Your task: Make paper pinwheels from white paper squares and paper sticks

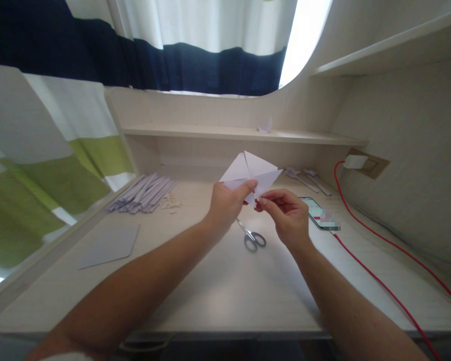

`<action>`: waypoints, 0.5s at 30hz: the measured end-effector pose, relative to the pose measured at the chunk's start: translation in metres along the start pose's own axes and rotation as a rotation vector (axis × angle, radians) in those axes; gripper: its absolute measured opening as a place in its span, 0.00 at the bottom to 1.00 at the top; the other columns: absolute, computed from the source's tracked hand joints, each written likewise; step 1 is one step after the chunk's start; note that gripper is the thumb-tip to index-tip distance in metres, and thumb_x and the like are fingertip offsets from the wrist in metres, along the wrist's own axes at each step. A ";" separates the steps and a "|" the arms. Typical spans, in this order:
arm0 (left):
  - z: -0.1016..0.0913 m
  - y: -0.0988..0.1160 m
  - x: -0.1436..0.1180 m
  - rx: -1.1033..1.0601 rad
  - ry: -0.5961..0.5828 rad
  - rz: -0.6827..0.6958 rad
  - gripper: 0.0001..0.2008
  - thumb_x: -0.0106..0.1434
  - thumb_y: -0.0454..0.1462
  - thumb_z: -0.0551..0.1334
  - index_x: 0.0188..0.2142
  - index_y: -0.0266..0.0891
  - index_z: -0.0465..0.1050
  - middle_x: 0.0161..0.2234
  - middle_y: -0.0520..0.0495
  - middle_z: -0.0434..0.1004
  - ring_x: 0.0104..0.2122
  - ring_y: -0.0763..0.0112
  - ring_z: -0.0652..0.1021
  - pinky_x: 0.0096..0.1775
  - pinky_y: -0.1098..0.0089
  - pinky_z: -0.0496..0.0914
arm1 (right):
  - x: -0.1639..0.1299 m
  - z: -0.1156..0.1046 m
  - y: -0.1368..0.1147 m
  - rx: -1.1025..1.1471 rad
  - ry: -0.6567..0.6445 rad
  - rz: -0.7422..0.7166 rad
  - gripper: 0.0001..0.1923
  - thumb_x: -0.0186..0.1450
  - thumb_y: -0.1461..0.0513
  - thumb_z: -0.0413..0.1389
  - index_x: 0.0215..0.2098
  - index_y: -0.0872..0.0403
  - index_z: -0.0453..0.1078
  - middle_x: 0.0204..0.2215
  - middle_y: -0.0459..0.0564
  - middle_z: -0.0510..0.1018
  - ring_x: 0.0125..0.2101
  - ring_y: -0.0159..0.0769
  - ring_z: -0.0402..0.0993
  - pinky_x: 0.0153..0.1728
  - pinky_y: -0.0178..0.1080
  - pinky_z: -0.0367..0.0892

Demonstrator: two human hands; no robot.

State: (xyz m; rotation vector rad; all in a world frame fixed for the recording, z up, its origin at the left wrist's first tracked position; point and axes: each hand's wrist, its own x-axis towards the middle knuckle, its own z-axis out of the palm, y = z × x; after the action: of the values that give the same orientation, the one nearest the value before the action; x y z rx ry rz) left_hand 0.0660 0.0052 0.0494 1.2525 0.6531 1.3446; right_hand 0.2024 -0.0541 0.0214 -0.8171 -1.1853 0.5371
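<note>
I see folded white paper (252,173) held up above desk, between both my hands. Creased into triangular flaps meeting at centre, pointed corners spread left and right, lower tip pinched at my fingertips.

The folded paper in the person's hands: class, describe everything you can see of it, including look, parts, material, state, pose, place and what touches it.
The folded paper is white, thin sheet, creased into pointed triangular flaps that meet near its middle, giving a kite-like outline. It is held up in the air above the desk, its points spreading left, up and right. The left hand pinches its lower edge between thumb and fingers; the right hand grips the bottom tip beside it. Nothing else touches it.
</note>
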 end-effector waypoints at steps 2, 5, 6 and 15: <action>0.000 0.001 -0.001 0.000 0.003 -0.006 0.15 0.53 0.44 0.76 0.34 0.36 0.84 0.31 0.46 0.84 0.30 0.65 0.81 0.30 0.69 0.76 | 0.000 0.000 -0.001 0.004 0.007 0.002 0.06 0.59 0.62 0.72 0.33 0.50 0.81 0.27 0.46 0.85 0.28 0.37 0.83 0.34 0.42 0.80; 0.001 0.002 -0.001 -0.004 0.000 -0.007 0.15 0.52 0.44 0.76 0.34 0.36 0.83 0.31 0.46 0.84 0.29 0.65 0.81 0.30 0.69 0.76 | 0.000 0.001 -0.001 0.002 0.008 0.001 0.06 0.59 0.62 0.73 0.33 0.51 0.82 0.27 0.46 0.85 0.27 0.36 0.82 0.34 0.41 0.80; 0.001 0.002 -0.001 -0.006 0.002 -0.004 0.15 0.52 0.44 0.76 0.33 0.36 0.83 0.30 0.47 0.84 0.29 0.66 0.81 0.30 0.69 0.76 | 0.000 0.001 -0.001 0.000 0.006 0.001 0.06 0.59 0.62 0.73 0.33 0.51 0.82 0.27 0.46 0.85 0.27 0.36 0.82 0.33 0.41 0.80; 0.001 0.002 -0.002 -0.004 0.005 0.009 0.14 0.53 0.44 0.76 0.32 0.36 0.83 0.29 0.47 0.83 0.28 0.67 0.80 0.29 0.70 0.74 | 0.001 0.000 0.003 -0.019 0.006 0.014 0.06 0.58 0.62 0.73 0.33 0.51 0.82 0.27 0.47 0.86 0.28 0.37 0.83 0.33 0.42 0.80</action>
State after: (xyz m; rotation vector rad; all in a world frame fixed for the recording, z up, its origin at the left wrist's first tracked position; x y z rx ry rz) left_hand 0.0661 0.0025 0.0510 1.2501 0.6485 1.3561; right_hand 0.2031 -0.0521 0.0197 -0.8432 -1.1814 0.5350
